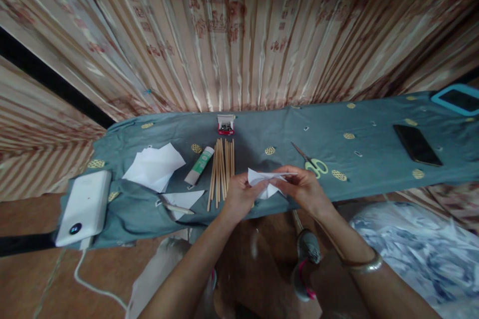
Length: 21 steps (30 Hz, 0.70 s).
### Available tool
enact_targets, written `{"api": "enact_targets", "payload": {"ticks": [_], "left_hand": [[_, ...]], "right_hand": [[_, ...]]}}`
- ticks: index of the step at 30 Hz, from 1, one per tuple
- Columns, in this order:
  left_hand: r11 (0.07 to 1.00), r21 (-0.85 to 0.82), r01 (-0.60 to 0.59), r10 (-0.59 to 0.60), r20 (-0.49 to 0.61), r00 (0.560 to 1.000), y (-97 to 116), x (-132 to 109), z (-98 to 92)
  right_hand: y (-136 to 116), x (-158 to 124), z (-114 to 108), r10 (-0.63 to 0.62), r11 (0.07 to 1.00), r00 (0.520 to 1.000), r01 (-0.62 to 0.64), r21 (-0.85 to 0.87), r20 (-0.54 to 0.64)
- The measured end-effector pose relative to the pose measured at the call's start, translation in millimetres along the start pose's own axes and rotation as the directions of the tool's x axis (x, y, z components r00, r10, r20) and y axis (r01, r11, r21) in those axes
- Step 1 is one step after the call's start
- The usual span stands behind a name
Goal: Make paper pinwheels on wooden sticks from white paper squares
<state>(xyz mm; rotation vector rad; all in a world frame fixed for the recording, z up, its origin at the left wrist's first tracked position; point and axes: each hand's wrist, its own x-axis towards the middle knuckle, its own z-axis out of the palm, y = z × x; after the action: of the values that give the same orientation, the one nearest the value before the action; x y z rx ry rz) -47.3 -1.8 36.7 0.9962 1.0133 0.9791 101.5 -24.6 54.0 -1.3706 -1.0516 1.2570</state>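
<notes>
Both our left hand (239, 193) and our right hand (305, 189) pinched a folded piece of white paper (256, 176) over the near edge of our cloth-covered table (269, 132), while wooden sticks (221, 169) lay left of the paper and scissors (311, 163) to its right.

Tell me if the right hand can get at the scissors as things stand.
Probably yes: the scissors lie on the cloth just beyond the right hand, handles nearest it, with nothing visible between. However, it's holding folded white paper, so it would likely have to let go first.
</notes>
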Motion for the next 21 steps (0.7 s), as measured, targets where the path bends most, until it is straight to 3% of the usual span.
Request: {"api": "enact_targets", "payload": {"ticks": [14,21], "left_hand": [[1.000,-0.016,0.004,-0.004,-0.007,1.000,-0.8,0.7,-2.7],[0.987,-0.125,0.100,-0.100,0.005,0.995,1.6,-0.4,0.1]], "right_hand": [[-8.1,-1.0,2.1,-0.008,1.000,1.000,0.008,0.021,0.013],[-8.6,-2.0,1.0,0.034,0.998,0.997,-0.037,0.046,0.064]]}}
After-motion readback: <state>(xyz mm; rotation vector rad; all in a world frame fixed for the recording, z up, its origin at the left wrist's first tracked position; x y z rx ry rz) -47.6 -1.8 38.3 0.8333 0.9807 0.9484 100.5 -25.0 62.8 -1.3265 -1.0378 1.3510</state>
